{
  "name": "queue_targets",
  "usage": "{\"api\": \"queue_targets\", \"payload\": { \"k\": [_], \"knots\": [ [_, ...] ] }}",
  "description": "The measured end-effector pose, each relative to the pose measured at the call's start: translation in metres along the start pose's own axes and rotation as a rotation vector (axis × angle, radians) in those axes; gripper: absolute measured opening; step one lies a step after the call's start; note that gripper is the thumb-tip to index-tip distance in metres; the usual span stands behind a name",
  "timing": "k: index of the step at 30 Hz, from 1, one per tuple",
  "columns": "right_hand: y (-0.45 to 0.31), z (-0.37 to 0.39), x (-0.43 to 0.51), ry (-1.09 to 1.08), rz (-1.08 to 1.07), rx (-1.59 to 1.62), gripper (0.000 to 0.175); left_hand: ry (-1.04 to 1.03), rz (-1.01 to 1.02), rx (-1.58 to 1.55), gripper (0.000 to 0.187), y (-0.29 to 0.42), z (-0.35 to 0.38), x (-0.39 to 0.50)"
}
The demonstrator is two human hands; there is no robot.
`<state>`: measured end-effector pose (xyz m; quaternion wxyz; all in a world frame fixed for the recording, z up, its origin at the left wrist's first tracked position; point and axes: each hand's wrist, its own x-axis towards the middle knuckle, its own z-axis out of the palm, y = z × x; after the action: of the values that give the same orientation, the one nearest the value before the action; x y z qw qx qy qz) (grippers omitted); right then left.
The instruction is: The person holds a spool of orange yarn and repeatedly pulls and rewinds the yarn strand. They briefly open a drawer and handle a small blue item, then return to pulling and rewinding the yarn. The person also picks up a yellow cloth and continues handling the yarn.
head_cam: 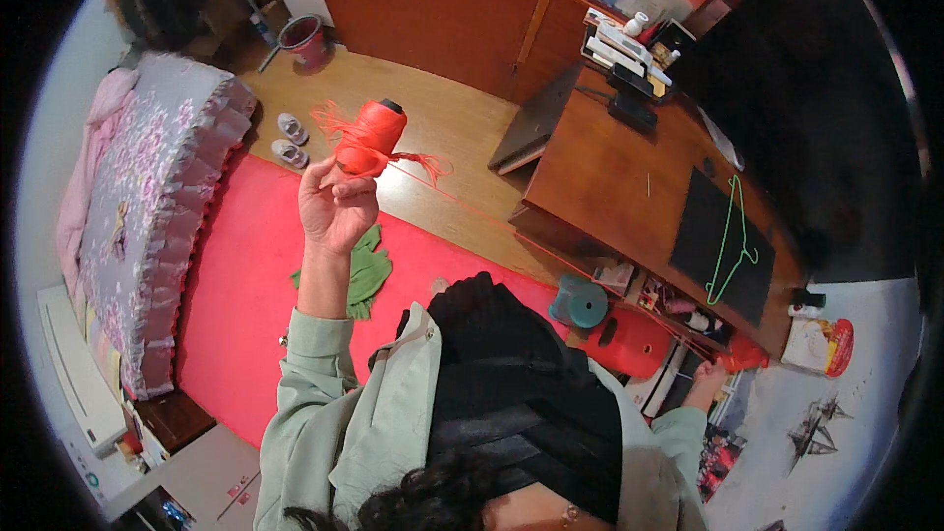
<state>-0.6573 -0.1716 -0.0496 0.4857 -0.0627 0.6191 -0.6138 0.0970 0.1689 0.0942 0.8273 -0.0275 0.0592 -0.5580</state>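
My left hand (341, 210) is raised in front of me, its fingers closed around the lower end of a cone of red cord (372, 129). Dark core shows at the cone's top, and loose strands stick out on both sides. From the cone a thin red cord (472, 208) stretches right, past the desk's front edge. It leads to my right hand (708, 381), low at the right beside the desk, whose fingers seem pinched on the cord. Just past those fingertips is a bright red item (743, 354); its kind is unclear.
A wooden desk (605, 162) bears a green wire hanger (730, 243). Below it are a red plastic stool (630, 343) and a teal cylindrical object (580, 302). Green cloth (369, 273) lies on the red mat (243, 258). A bed (162, 140) stands left, near shoes (291, 140).
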Motion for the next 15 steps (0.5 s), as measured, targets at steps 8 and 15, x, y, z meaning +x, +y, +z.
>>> {"api": "queue_targets", "payload": {
  "k": [8,15],
  "knots": [
    [0.12,0.028,-0.037,-0.583,-0.237,-1.532,0.022,-0.058,0.021,0.239,0.039,-0.057,0.036,-0.025],
    [0.172,0.189,-0.289,-1.711,-0.513,-0.791,0.041,-0.014,-0.048,0.315,0.044,-0.124,0.047,-0.029]
  ]
}}
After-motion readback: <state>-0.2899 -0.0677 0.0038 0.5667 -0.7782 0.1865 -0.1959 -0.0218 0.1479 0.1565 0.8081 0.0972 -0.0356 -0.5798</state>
